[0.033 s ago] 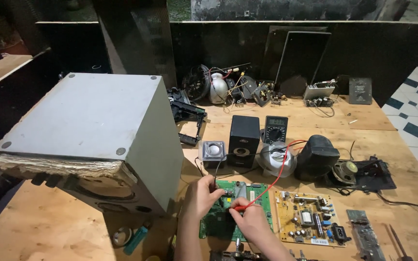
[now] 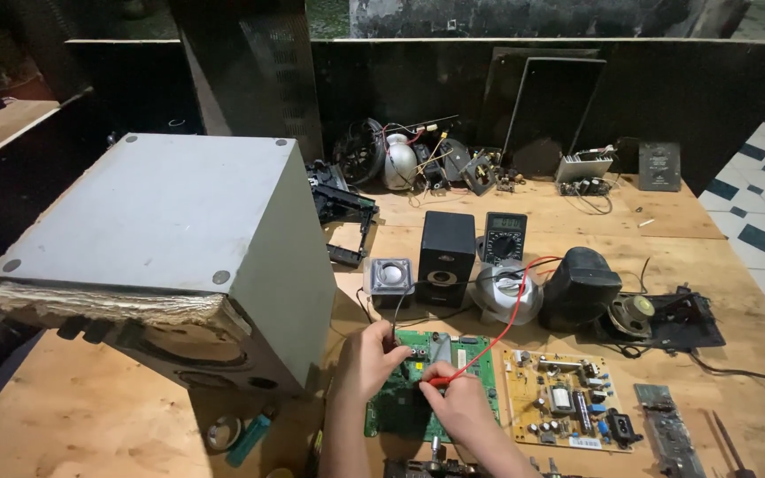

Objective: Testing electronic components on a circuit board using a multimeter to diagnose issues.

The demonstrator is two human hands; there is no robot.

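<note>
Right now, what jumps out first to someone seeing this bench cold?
The big grey speaker cabinet tipped over at the left of the wooden workbench dominates. Front centre, the left hand and right hand press probes onto a green circuit board, the right one holding a red probe. Its red lead arcs back to the multimeter behind.

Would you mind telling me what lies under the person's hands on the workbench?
A green circuit board lies flat on the wooden workbench. The left hand and the right hand, which holds a red probe, rest on it. The board's middle is covered by them.
</note>
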